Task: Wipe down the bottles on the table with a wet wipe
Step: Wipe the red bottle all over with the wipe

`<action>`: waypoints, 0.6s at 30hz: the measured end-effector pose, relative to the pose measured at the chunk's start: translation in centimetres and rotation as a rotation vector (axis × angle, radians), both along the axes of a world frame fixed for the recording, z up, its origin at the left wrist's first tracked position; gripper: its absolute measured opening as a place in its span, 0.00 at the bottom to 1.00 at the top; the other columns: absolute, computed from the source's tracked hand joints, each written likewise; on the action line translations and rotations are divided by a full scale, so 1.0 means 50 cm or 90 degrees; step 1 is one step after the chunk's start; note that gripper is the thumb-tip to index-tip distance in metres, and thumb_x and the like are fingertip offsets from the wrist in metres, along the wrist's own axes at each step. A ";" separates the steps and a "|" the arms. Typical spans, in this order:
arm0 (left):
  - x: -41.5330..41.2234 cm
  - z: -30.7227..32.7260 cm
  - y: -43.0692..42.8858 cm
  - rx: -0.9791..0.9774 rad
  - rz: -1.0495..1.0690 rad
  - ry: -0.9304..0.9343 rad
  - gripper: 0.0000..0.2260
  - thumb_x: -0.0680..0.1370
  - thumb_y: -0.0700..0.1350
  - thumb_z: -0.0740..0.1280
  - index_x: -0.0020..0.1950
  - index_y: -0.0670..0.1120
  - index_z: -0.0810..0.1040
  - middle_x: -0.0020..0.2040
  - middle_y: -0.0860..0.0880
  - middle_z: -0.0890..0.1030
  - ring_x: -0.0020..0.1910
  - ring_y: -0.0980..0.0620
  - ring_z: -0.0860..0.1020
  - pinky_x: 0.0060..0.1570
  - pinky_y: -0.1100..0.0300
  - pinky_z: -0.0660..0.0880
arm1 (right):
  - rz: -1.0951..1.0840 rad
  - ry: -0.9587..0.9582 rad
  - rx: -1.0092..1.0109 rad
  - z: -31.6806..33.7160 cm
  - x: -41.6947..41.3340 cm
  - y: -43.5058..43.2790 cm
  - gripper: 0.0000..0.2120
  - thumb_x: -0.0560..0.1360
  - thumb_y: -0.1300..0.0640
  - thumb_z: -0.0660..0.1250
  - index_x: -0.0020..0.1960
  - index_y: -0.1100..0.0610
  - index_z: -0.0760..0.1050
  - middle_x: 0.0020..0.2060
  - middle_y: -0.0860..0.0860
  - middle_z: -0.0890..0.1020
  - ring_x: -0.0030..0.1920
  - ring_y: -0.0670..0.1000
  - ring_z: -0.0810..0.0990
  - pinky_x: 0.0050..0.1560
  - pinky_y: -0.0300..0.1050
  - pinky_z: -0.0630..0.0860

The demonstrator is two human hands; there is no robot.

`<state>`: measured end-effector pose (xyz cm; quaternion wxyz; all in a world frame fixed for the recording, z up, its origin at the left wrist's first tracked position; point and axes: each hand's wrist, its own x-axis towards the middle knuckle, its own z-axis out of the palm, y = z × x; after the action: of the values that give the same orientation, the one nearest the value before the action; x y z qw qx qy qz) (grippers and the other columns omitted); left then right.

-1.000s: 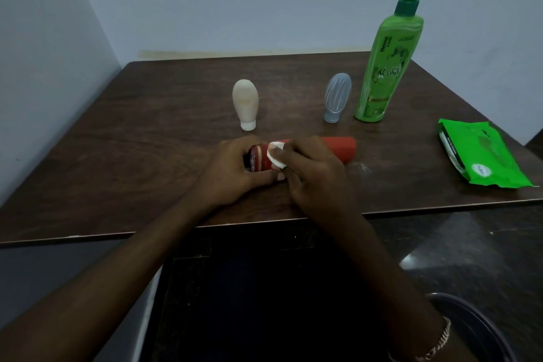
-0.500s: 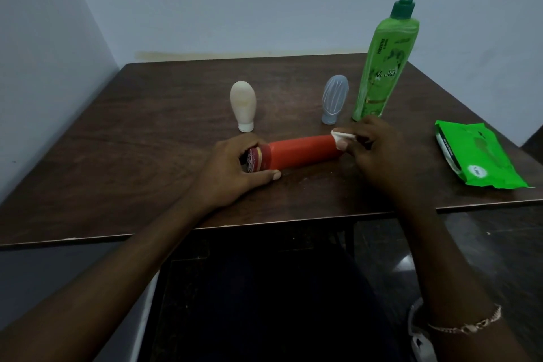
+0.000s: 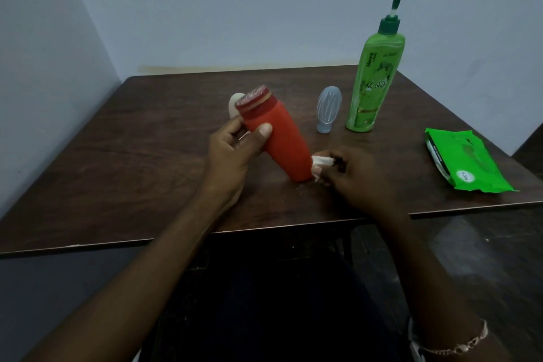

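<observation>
Four bottles on one dark wooden table point(image 3: 132, 156), red cylindrical plastic bottle point(image 3: 279, 138) tilted, left hand point(image 3: 235, 156) gripping it, right hand point(image 3: 358, 176) pinching one white wet wipe point(image 3: 321, 161) at its base, small cream bottle point(image 3: 233, 104), translucent ribbed bottle point(image 3: 329, 107), tall green pump bottle point(image 3: 371, 82), one green wipe pack point(image 3: 464, 161).

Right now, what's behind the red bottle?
The cream bottle is behind the red bottle; only its rounded upper edge shows. The rest is covered by the red bottle and the left hand.

red bottle point(image 3: 276, 138) tipped up from lying flat, wipe point(image 3: 321, 161) moved to its base
</observation>
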<state>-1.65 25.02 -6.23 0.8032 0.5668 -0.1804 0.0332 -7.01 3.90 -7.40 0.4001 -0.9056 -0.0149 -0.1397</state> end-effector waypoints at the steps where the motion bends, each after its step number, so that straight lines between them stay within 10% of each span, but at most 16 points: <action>1: 0.003 0.006 -0.012 -0.007 0.014 0.003 0.10 0.77 0.42 0.73 0.58 0.46 0.81 0.52 0.50 0.87 0.54 0.53 0.84 0.54 0.55 0.81 | 0.002 0.002 0.000 -0.006 -0.003 0.019 0.09 0.74 0.56 0.74 0.54 0.51 0.84 0.42 0.45 0.85 0.41 0.43 0.82 0.47 0.39 0.78; 7: -0.008 0.033 -0.068 0.246 0.153 -0.092 0.28 0.73 0.52 0.79 0.69 0.53 0.70 0.58 0.56 0.81 0.53 0.64 0.82 0.52 0.64 0.81 | 0.032 -0.067 0.014 -0.024 -0.011 0.093 0.03 0.73 0.55 0.73 0.46 0.51 0.81 0.39 0.45 0.82 0.37 0.39 0.78 0.39 0.27 0.68; 11: -0.010 0.029 -0.079 0.365 0.206 -0.149 0.30 0.73 0.54 0.78 0.69 0.54 0.67 0.53 0.58 0.79 0.48 0.62 0.81 0.44 0.67 0.77 | -0.012 -0.091 0.026 -0.030 -0.012 0.073 0.03 0.74 0.54 0.72 0.45 0.54 0.81 0.38 0.47 0.81 0.38 0.43 0.77 0.40 0.40 0.72; 18: 0.011 0.004 -0.076 0.617 0.217 -0.240 0.38 0.70 0.62 0.77 0.75 0.52 0.66 0.65 0.51 0.77 0.57 0.55 0.76 0.53 0.57 0.75 | -0.114 -0.321 0.043 0.038 -0.057 0.003 0.12 0.76 0.60 0.71 0.59 0.55 0.81 0.48 0.48 0.82 0.47 0.41 0.80 0.48 0.33 0.74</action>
<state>-1.11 21.19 -6.02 0.3871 0.8774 -0.2215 0.1767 -9.87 4.05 -5.49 0.3994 -0.8263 -0.0288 -0.3960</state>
